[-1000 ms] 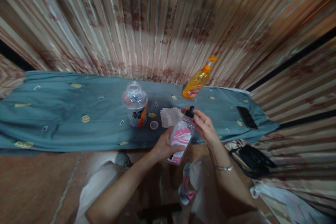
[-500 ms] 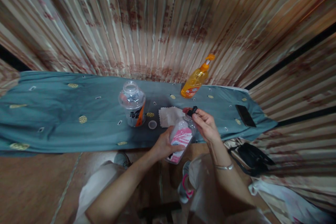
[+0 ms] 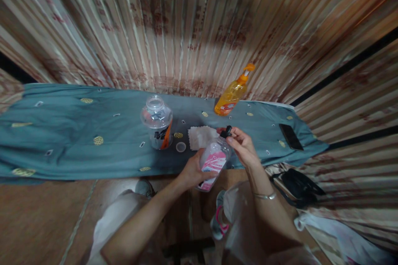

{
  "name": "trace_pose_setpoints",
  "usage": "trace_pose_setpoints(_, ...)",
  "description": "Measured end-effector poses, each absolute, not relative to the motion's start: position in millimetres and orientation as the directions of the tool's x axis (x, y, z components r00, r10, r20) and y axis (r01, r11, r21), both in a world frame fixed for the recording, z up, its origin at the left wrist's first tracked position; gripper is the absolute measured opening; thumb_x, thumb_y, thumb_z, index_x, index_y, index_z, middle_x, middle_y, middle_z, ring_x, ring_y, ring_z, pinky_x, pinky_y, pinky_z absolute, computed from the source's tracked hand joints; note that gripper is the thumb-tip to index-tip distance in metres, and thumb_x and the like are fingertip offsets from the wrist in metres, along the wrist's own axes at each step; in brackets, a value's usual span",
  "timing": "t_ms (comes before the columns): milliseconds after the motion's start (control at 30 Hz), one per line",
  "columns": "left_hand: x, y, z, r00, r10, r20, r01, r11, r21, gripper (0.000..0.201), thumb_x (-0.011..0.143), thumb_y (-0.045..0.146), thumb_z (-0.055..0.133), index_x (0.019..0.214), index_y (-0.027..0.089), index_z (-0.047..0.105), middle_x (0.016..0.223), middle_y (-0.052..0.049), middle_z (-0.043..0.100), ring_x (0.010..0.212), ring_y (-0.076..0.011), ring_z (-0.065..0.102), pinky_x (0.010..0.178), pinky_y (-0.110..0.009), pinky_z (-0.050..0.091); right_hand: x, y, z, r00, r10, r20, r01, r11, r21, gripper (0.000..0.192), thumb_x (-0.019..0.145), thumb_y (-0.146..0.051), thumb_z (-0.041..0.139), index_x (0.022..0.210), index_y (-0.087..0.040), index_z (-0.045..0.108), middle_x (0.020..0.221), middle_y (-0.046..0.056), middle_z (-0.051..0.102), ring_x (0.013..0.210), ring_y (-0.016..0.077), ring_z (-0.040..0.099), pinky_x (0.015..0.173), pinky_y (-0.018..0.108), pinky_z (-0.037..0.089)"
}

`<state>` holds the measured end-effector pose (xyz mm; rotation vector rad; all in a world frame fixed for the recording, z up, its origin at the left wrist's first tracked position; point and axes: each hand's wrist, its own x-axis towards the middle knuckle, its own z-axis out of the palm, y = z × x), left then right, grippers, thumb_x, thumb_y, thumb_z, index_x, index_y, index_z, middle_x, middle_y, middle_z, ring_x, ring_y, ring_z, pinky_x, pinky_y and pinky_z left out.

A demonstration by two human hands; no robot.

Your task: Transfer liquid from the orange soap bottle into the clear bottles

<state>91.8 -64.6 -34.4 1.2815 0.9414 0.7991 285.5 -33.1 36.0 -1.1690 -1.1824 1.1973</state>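
Note:
My left hand point(image 3: 193, 170) grips the body of a clear bottle with a pink and white label point(image 3: 214, 161), held tilted just in front of the table's near edge. My right hand point(image 3: 243, 145) pinches the bottle's black pump top point(image 3: 227, 131) between its fingers. An open clear plastic jar with a black and orange label point(image 3: 157, 121) stands upright on the teal cloth point(image 3: 77, 132). Beside it lie a small round clear lid point(image 3: 180, 147) and a folded white tissue point(image 3: 201, 136).
An orange pump bottle point(image 3: 232, 93) leans at the back near the striped curtain point(image 3: 186, 29). A black phone point(image 3: 290, 136) lies on the cloth's right end. A black bag point(image 3: 300, 188) sits on the floor to the right. My knees and shoes are below.
The pink-labelled bottle has shifted slightly up and towards the table. My right hand has moved a little up on the black pump top. Everything on the cloth stays put.

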Motion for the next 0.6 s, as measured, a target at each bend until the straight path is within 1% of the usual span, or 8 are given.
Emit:
trace_pose_setpoints(67,91,-64,-36,0.413,0.903,-0.12,0.045,0.111,0.993,0.078,0.059,0.051,0.091,0.122,0.016,0.061,0.1,-0.004,0.072,0.087,-0.0213,0.064,0.079,-0.03,0.049,285,-33,36,0.026,0.999,0.033,-0.031,0.034,-0.999,0.05,0.058,-0.063,0.093,0.088,-0.029,0.074,0.106,0.006,0.083,0.102,0.0267,0.075,0.098,0.042,0.057)
trace_pose_setpoints(133,91,-64,-37,0.414,0.903,-0.112,0.049,0.101,0.994,0.076,0.06,0.049,0.091,0.122,0.016,0.062,0.101,-0.004,0.072,0.089,-0.0219,0.064,0.08,-0.03,0.05,284,-34,37,0.014,0.999,0.031,-0.044,0.032,-0.999,0.048,0.061,-0.063,0.092,0.09,-0.029,0.075,0.107,0.006,0.082,0.104,0.0275,0.074,0.1,0.043,0.057)
trace_pose_setpoints(333,91,-64,-30,0.429,0.895,-0.125,0.058,0.11,0.992,0.076,0.06,0.05,0.091,0.122,0.016,0.062,0.102,-0.004,0.073,0.09,-0.0221,0.066,0.078,-0.03,0.051,283,-35,41,-0.029,0.999,0.034,-0.175,0.029,-0.984,0.042,0.067,-0.061,0.089,0.087,-0.027,0.076,0.112,0.01,0.082,0.127,0.0332,0.068,0.114,0.051,0.049)
trace_pose_setpoints(467,91,-66,-26,0.453,0.884,-0.114,0.073,0.091,0.993,0.075,0.061,0.049,0.091,0.123,0.016,0.062,0.103,-0.004,0.074,0.093,-0.024,0.068,0.081,-0.031,0.053,293,-29,34,0.029,0.998,0.054,-0.272,0.06,-0.961,0.037,0.071,-0.055,0.089,0.096,-0.03,0.078,0.116,0.008,0.081,0.131,0.0325,0.067,0.114,0.055,0.049)
trace_pose_setpoints(533,91,-66,-25,0.451,0.887,-0.1,0.075,0.073,0.994,0.076,0.061,0.048,0.091,0.123,0.017,0.061,0.107,-0.005,0.075,0.097,-0.0249,0.068,0.084,-0.033,0.054,299,-24,28,0.049,0.998,0.037,-0.318,0.051,-0.947,0.037,0.07,-0.053,0.09,0.097,-0.03,0.079,0.116,0.007,0.081,0.129,0.0311,0.068,0.115,0.053,0.05)
trace_pose_setpoints(600,91,-67,-25,0.447,0.89,-0.088,0.087,0.054,0.995,0.077,0.06,0.047,0.091,0.124,0.016,0.061,0.11,-0.005,0.075,0.099,-0.0257,0.069,0.087,-0.034,0.055,303,-20,21,0.049,0.999,0.003,-0.364,0.02,-0.931,0.039,0.068,-0.05,0.092,0.097,-0.028,0.08,0.115,0.007,0.082,0.126,0.0295,0.07,0.112,0.048,0.053)
